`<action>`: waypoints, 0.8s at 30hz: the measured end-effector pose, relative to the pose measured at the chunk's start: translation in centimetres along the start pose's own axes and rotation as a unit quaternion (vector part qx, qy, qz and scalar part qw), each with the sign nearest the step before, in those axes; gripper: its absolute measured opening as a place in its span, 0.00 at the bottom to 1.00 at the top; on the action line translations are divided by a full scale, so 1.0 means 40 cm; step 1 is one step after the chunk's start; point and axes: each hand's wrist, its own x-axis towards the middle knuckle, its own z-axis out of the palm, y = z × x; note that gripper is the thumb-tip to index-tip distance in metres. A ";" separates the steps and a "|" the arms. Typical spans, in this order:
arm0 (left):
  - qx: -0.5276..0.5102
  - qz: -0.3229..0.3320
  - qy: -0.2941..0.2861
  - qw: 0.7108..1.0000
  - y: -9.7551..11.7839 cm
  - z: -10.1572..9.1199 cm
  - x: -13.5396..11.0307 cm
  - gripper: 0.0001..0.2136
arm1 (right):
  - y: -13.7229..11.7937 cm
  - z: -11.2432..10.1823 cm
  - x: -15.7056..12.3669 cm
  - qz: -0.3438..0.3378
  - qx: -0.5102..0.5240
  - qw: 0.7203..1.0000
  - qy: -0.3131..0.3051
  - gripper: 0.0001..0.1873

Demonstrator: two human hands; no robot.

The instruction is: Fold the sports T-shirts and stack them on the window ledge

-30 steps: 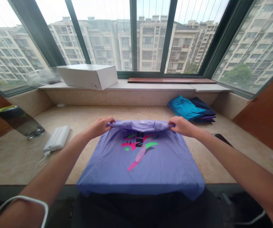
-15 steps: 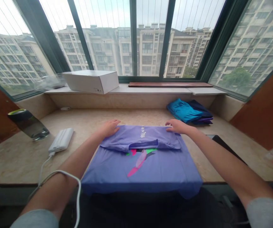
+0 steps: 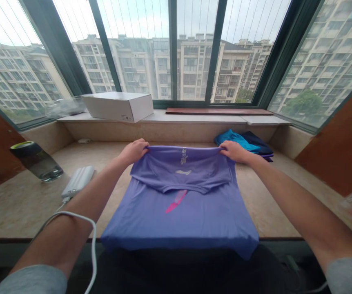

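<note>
A purple T-shirt (image 3: 179, 216) with a pink and green print lies on the stone window ledge (image 3: 19, 204), its near edge hanging over the front. Its top part is folded down over the print. My left hand (image 3: 134, 150) pinches the far left corner of the fold, and my right hand (image 3: 232, 150) pinches the far right corner. Both hands hold that folded edge raised a little above the ledge.
A stack of folded clothes (image 3: 246, 143), blue on top, sits behind my right hand. A white power bank (image 3: 77, 181) with a white cable (image 3: 81, 228) and a dark bottle (image 3: 35, 161) lie at the left. A white box (image 3: 117, 106) rests on the upper sill.
The collar end was folded down toward me over the print and pressed flat. Now both hands have gripped the fold's far corners and lifted them, so the flap covers more of the print.
</note>
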 end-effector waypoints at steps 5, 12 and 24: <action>-0.018 -0.021 0.150 0.988 0.026 -0.072 0.008 0.13 | 0.000 -0.062 0.013 0.000 0.053 0.993 0.109 0.12; -0.081 0.042 0.131 0.987 0.014 -0.040 -0.134 0.13 | -0.066 -0.058 -0.106 -0.061 0.038 0.992 0.100 0.11; -0.056 0.083 -0.172 0.980 0.029 -0.026 -0.366 0.18 | -0.152 0.031 -0.310 -0.175 0.072 0.967 -0.170 0.15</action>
